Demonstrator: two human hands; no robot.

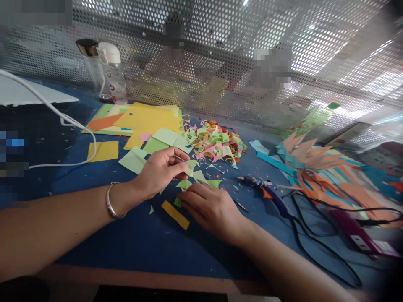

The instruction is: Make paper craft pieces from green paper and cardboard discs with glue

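My left hand (163,170), with a silver bangle at the wrist, is closed in a pinch on a small light green paper piece (190,167). Close by on the right, my right hand (214,207) rests low over the blue table, fingers stretched toward small green paper pieces (183,184); its thumb is hidden. A green scrap (177,202) lies at its fingertips. Below them is an orange-yellow paper strip (175,215). A thin dark pointed tool (241,205) shows just past the right hand, partly covered by it.
Behind the hands lie yellow sheets (151,117) and a heap of colourful paper scraps (217,140). To the right are a blue glue gun (277,199) with a black cord, orange paper shapes (311,155) and a purple power strip (355,230). Bottles (118,79) stand before a perforated metal screen (204,58).
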